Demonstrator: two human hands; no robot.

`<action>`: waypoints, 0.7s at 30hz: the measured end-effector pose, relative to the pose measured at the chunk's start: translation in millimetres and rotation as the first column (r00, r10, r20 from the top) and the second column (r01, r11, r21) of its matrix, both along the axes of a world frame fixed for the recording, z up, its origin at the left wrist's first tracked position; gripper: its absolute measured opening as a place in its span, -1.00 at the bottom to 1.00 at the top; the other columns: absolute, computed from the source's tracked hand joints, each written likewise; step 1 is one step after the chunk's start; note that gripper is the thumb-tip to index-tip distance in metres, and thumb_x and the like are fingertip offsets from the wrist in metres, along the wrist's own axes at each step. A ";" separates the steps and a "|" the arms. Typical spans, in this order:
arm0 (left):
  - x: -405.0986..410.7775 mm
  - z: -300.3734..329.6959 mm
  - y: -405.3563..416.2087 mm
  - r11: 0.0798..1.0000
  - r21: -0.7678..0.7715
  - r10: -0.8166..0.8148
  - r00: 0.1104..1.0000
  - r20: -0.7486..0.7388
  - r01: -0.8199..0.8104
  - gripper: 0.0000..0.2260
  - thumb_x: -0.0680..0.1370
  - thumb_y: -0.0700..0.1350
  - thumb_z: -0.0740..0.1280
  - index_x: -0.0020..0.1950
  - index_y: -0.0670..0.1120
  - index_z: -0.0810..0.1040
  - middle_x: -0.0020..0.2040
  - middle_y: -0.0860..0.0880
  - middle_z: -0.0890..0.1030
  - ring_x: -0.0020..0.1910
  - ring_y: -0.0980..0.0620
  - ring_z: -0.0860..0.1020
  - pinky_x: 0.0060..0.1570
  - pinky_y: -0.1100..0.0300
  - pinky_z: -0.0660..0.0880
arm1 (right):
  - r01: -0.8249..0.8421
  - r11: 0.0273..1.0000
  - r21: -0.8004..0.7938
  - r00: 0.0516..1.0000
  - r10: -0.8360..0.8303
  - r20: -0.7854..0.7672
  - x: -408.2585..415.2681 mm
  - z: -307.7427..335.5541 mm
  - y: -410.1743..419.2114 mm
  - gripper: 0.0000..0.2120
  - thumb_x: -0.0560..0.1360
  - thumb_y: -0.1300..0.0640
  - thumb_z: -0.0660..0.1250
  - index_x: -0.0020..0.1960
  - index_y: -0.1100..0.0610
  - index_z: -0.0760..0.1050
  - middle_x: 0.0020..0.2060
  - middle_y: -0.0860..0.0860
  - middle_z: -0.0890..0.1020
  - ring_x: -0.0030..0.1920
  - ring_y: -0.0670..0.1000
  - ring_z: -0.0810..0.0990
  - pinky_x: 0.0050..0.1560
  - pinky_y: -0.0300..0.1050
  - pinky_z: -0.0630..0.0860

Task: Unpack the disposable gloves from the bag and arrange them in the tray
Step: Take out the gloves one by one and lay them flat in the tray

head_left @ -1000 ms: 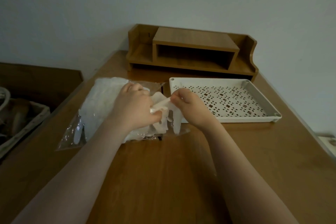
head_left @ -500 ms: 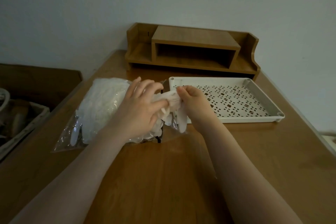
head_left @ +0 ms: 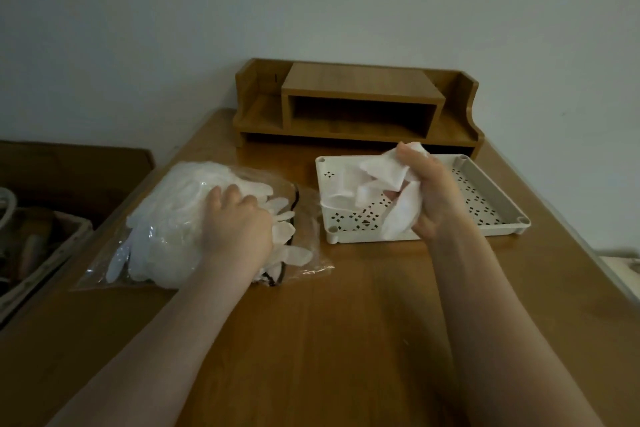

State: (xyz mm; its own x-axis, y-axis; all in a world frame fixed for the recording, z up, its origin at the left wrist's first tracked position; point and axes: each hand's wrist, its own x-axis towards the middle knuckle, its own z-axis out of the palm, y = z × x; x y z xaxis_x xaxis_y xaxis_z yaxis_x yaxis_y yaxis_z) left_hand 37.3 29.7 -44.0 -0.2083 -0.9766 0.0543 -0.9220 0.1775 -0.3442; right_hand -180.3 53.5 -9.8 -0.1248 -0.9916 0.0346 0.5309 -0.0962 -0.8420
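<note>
My right hand (head_left: 431, 196) grips a crumpled glove (head_left: 384, 184) above the tray (head_left: 491, 191); left hand (head_left: 239, 229), fingers loosely curled, rests on the bag (head_left: 166, 218) left of the tray

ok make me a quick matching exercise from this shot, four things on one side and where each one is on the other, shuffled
Things:
1. left hand
2. right hand
3. tray
4. wooden organizer

Places or states:
A. at the back of the desk, against the wall
B. rests on the bag of gloves
C. on the desk right of the bag, white and perforated
D. holds crumpled gloves above the tray

Pairs: 1-B, 2-D, 3-C, 4-A
</note>
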 end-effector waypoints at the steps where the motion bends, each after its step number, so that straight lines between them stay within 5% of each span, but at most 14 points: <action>1: -0.2 2.3 0.6 1.000 0.007 -0.007 1.000 -0.022 0.007 -0.67 0.55 0.06 0.21 0.26 -0.01 0.52 0.42 -0.03 0.34 0.44 -0.13 0.16 0.44 -0.09 0.01 | 0.001 1.000 -0.004 1.000 -0.001 0.015 -6.3 -2.1 -1.0 -0.82 0.44 0.17 0.35 -0.03 0.22 0.42 -0.32 0.05 0.56 -0.34 -0.02 0.60 -0.36 -0.18 0.57; 5: -13.9 20.3 4.8 0.990 -0.082 -0.139 0.939 -0.314 0.119 -0.68 0.52 0.10 0.26 0.20 -0.02 0.48 0.54 -0.08 0.08 0.51 -0.19 -0.02 0.44 -0.09 -0.02 | -0.270 0.959 -0.086 0.963 0.268 -0.044 -15.9 -3.9 3.4 -0.56 0.33 0.07 0.50 0.06 0.23 0.39 -0.27 0.09 0.54 -0.32 0.00 0.60 -0.36 -0.16 0.56; 6: -20.1 28.4 8.1 0.973 -0.155 -0.223 0.860 -0.459 0.170 -0.70 0.54 0.07 0.24 0.20 -0.04 0.45 0.54 -0.07 0.10 0.51 -0.14 0.00 0.44 -0.05 0.01 | -0.341 0.934 -0.109 0.939 0.335 -0.072 -19.8 -2.3 5.1 -0.49 0.29 0.05 0.54 0.09 0.22 0.38 -0.25 0.09 0.55 -0.30 0.01 0.61 -0.34 -0.15 0.57; 8: -35.8 47.4 14.3 0.942 -0.192 -0.318 0.551 -0.772 0.276 -0.73 0.60 0.01 0.17 0.26 -0.05 0.40 0.48 0.00 0.24 0.47 0.00 0.15 0.36 0.12 0.16 | -0.455 0.879 -0.143 0.890 0.441 -0.117 -26.6 3.2 7.9 -0.47 0.30 0.04 0.54 0.12 0.22 0.38 -0.20 0.11 0.56 -0.24 0.03 0.61 -0.28 -0.13 0.59; 10: -54.2 63.1 19.9 0.906 -0.053 -0.185 0.278 -0.943 0.420 -0.62 0.63 0.10 0.05 0.40 0.01 0.30 0.39 0.11 0.33 0.36 0.12 0.29 0.22 0.22 0.24 | -0.547 0.828 -0.127 0.834 0.525 -0.169 -31.7 8.2 10.5 -0.49 0.35 0.02 0.52 0.15 0.22 0.41 -0.14 0.14 0.55 -0.18 0.06 0.60 -0.21 -0.11 0.59; 11: -63.5 68.9 22.2 0.866 0.031 -0.099 0.232 -0.968 0.498 -0.56 0.60 0.18 0.02 0.43 0.06 0.27 0.35 0.17 0.36 0.30 0.15 0.34 0.21 0.21 0.28 | -0.566 0.819 -0.098 0.815 0.537 -0.217 -34.8 10.8 14.0 -0.48 0.35 0.00 0.51 0.16 0.24 0.41 -0.11 0.16 0.54 -0.15 0.08 0.59 -0.17 -0.09 0.58; 14: -76.0 72.3 19.4 0.695 0.221 0.053 0.259 -0.965 0.684 -0.53 0.50 0.31 0.06 0.28 0.13 0.46 0.17 0.17 0.54 0.14 0.16 0.52 0.22 0.10 0.45 | -0.598 0.801 -0.012 0.762 0.564 -0.317 -41.4 15.9 18.8 -0.51 0.34 -0.04 0.52 0.05 0.27 0.45 -0.17 0.13 0.58 -0.18 0.05 0.60 -0.18 -0.12 0.58; 18: -74.8 59.0 8.2 0.594 0.365 0.267 0.251 -0.930 0.717 -0.58 0.45 0.10 0.32 0.12 -0.20 0.55 0.04 -0.16 0.59 0.07 -0.10 0.56 0.18 0.06 0.50 | -0.593 0.797 0.114 0.682 0.572 -0.455 -58.9 21.8 26.0 -0.59 0.37 -0.04 0.48 -0.01 0.25 0.45 -0.24 0.05 0.59 -0.27 -0.02 0.59 -0.27 -0.20 0.55; 21: -69.2 52.4 7.3 0.541 0.389 0.347 0.223 -0.911 0.745 -0.76 0.39 -0.07 0.39 -0.06 -0.21 0.53 -0.11 -0.13 0.56 -0.05 -0.07 0.55 -0.05 0.24 0.54 | -0.502 0.840 0.204 0.651 0.523 -0.550 -74.2 18.2 28.8 -0.68 0.39 0.02 0.42 -0.04 0.26 0.48 -0.23 0.09 0.58 -0.25 0.02 0.59 -0.27 -0.18 0.56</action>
